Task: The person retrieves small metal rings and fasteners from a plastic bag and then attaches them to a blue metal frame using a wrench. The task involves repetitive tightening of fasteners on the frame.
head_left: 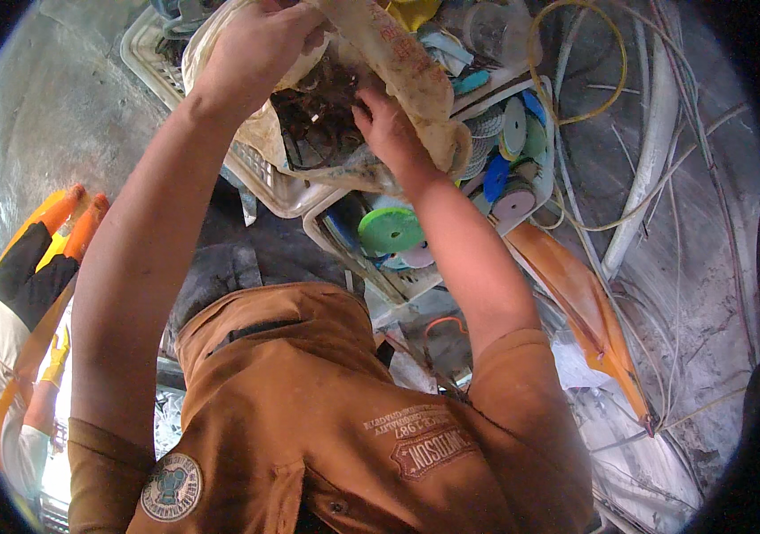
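Between our hands hangs a stained cream woven plastic sack: our left hand clenches its rim, our right hand digs among dark rusty scrap. Sharp pieces could cut us, or spill onto white plastic baskets beneath.

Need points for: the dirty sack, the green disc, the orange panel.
dirty sack (416,76), head view, on its rolled upper rim.
green disc (389,230), head view, on its flat face.
orange panel (589,311), head view, on its middle stretch.
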Available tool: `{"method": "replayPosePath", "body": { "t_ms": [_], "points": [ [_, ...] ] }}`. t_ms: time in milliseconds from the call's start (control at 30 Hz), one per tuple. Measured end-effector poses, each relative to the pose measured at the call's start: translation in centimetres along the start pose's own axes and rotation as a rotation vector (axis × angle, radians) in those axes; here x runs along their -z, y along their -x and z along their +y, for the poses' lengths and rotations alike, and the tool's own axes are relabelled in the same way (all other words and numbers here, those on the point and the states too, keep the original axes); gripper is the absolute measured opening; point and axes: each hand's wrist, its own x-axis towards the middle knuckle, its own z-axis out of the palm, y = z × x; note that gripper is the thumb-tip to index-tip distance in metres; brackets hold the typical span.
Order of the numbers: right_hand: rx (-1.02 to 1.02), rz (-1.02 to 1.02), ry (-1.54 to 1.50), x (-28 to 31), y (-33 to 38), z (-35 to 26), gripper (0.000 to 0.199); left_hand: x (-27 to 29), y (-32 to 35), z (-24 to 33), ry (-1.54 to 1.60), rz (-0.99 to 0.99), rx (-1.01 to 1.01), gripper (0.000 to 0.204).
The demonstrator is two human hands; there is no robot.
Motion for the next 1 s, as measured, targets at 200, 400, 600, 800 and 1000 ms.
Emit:
{"method": "replayPosePath", "body": {
  "t_ms": [200, 400, 600, 800, 1000],
  "points": [
    [-0.09, -0.057, -0.062, 0.8, 0.3, -0.6, 0.031, 0.3, -0.5, -1.9, -0.003, -0.058, -0.043, 0.036],
    [0.011, 0.061, 0.005, 0.9, -1.4, -1.4, 0.041, 0.5, -0.1, 1.9, -0.009, 0.03, 0.323, 0.029],
    [-0.095, -0.158, -0.185, 2.0, -1.5, -1.0, 0.045, 0.3, -0.1, 1.6, 0.002, 0.036, 0.262, 0.031],
    [-0.162, -0.151, -0.131, 2.8, -2.1, -2.1, 0.05, 0.4, -0.3, -0.3, -0.185, -0.043, -0.037, 0.032],
    [-0.328, -0.289, -0.27, 2.8, -2.0, -3.3, 0.05, 1.2, -0.9, -2.0, -0.155, -0.118, -0.152, 0.029]
  ]
}}
